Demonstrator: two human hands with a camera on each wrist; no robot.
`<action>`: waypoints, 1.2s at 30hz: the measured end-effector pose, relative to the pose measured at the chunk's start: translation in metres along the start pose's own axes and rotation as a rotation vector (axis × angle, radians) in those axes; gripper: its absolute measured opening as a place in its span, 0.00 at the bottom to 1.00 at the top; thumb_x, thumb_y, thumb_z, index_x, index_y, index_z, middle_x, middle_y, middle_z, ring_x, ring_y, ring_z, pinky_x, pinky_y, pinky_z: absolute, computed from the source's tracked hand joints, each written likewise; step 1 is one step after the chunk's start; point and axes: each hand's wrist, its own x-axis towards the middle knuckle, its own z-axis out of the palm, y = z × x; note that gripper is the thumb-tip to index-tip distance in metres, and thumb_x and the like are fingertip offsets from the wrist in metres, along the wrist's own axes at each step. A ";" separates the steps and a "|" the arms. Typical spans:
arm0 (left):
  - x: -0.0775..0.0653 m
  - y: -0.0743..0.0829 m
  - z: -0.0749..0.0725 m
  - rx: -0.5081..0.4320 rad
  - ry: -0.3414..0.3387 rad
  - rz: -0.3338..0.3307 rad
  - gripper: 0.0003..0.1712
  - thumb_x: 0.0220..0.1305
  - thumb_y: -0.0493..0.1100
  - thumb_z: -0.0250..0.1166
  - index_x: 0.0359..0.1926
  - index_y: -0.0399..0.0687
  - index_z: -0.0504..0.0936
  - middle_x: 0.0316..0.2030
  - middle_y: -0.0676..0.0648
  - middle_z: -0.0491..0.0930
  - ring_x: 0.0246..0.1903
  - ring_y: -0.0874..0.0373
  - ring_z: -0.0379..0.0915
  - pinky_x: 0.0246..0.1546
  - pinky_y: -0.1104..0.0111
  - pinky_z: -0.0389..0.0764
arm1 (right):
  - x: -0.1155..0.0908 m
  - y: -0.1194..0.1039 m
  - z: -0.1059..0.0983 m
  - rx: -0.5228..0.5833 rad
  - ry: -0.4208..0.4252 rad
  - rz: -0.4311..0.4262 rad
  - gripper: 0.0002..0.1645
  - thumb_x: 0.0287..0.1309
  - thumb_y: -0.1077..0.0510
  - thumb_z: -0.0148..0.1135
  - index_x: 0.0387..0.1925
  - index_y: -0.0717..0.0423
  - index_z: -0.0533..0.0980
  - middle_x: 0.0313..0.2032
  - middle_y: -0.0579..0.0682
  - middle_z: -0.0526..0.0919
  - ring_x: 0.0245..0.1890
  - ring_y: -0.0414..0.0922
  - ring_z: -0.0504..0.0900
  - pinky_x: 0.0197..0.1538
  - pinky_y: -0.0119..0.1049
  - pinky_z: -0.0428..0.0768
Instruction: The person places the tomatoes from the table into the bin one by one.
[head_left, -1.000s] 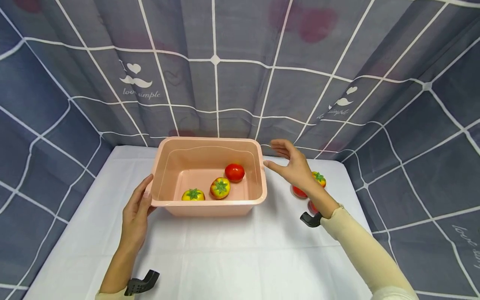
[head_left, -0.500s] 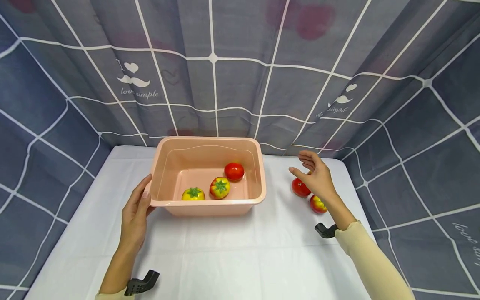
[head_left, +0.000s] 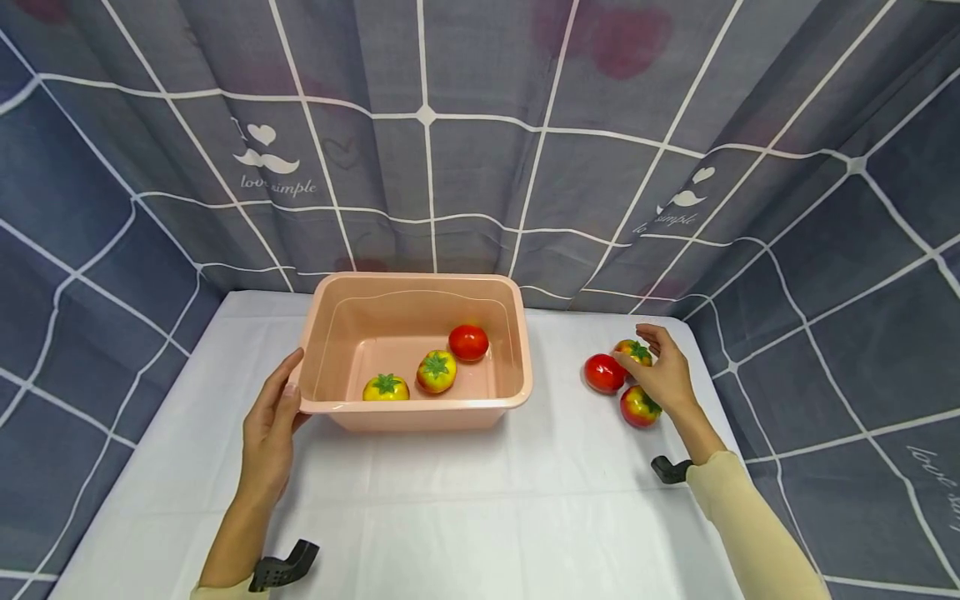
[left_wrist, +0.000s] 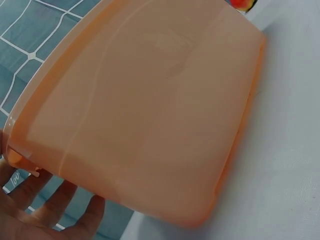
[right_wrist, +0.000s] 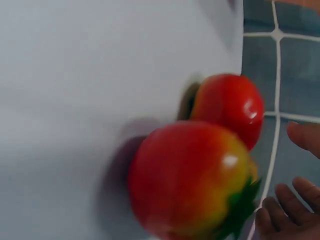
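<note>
A pink plastic bin (head_left: 416,421) stands on the table, with a red tomato (head_left: 468,343) and two yellow-red ones with green leaf tops inside. My left hand (head_left: 267,446) grips the bin's left end; in the left wrist view its fingers (left_wrist: 55,205) lie along the outside. My right hand (head_left: 666,375) hovers over the farthest of three tomatoes right of the bin, a yellow-red tomato (head_left: 633,351), thumb and fingers spread on either side. Beside that one lie a red tomato (head_left: 604,373) and, nearer me, another yellow-red tomato (head_left: 639,407), large in the right wrist view.
A white cloth covers the table (head_left: 450,517). Grey-blue curtains (head_left: 480,167) with white grid lines rise behind it and along both sides. The bin's far rim is near the back curtain.
My right hand has moved right, from beside the bin's right rim to the far loose tomato. One yellow-red tomato in the bin has shifted slightly. My left hand stays at the bin.
</note>
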 end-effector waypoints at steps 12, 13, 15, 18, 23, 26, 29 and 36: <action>0.000 0.000 0.001 0.019 -0.002 -0.005 0.28 0.88 0.46 0.49 0.82 0.58 0.68 0.82 0.51 0.64 0.69 0.69 0.72 0.56 0.84 0.82 | 0.002 0.018 -0.001 -0.013 -0.105 0.224 0.47 0.71 0.53 0.69 0.81 0.61 0.57 0.79 0.71 0.62 0.79 0.70 0.63 0.82 0.66 0.65; 0.000 0.000 0.001 0.024 -0.002 -0.007 0.28 0.88 0.46 0.49 0.82 0.58 0.68 0.82 0.52 0.64 0.69 0.70 0.71 0.56 0.85 0.82 | 0.002 0.018 -0.001 -0.011 -0.106 0.227 0.47 0.71 0.54 0.69 0.81 0.61 0.57 0.79 0.71 0.62 0.80 0.69 0.63 0.82 0.65 0.65; 0.000 0.000 0.001 0.023 0.000 -0.012 0.28 0.88 0.46 0.49 0.82 0.59 0.68 0.82 0.52 0.64 0.70 0.70 0.71 0.56 0.85 0.82 | 0.003 0.020 -0.002 -0.010 -0.110 0.229 0.46 0.71 0.55 0.68 0.81 0.62 0.57 0.79 0.71 0.62 0.80 0.69 0.63 0.82 0.65 0.64; 0.000 0.001 0.001 0.016 0.000 -0.012 0.28 0.88 0.46 0.49 0.82 0.58 0.68 0.83 0.52 0.64 0.70 0.69 0.70 0.56 0.85 0.81 | 0.003 0.022 -0.003 -0.010 -0.128 0.238 0.46 0.71 0.56 0.67 0.81 0.63 0.57 0.79 0.72 0.62 0.79 0.70 0.63 0.82 0.65 0.65; 0.000 0.001 0.000 0.018 -0.004 -0.006 0.28 0.88 0.46 0.49 0.82 0.58 0.67 0.83 0.51 0.64 0.70 0.70 0.70 0.56 0.85 0.81 | 0.004 0.027 -0.002 -0.010 -0.174 0.272 0.47 0.72 0.54 0.67 0.82 0.63 0.54 0.80 0.72 0.59 0.78 0.71 0.65 0.81 0.66 0.67; 0.001 0.001 -0.001 0.024 -0.006 -0.005 0.27 0.88 0.47 0.49 0.82 0.59 0.68 0.82 0.51 0.64 0.70 0.69 0.71 0.56 0.84 0.81 | 0.005 0.029 0.001 -0.008 -0.181 0.281 0.48 0.72 0.52 0.67 0.82 0.62 0.53 0.79 0.72 0.59 0.77 0.71 0.65 0.81 0.66 0.67; 0.002 0.001 -0.001 0.037 -0.010 -0.008 0.28 0.88 0.48 0.49 0.82 0.61 0.67 0.82 0.52 0.64 0.70 0.69 0.71 0.56 0.85 0.81 | 0.006 0.030 0.003 -0.013 -0.170 0.282 0.49 0.72 0.51 0.68 0.82 0.62 0.53 0.79 0.71 0.59 0.75 0.70 0.66 0.80 0.67 0.67; 0.001 0.001 -0.002 0.037 -0.006 -0.014 0.28 0.88 0.49 0.48 0.82 0.60 0.67 0.83 0.52 0.64 0.70 0.71 0.70 0.56 0.85 0.81 | 0.007 0.030 0.005 -0.011 -0.159 0.277 0.50 0.71 0.51 0.69 0.82 0.62 0.54 0.79 0.71 0.60 0.74 0.69 0.67 0.80 0.66 0.68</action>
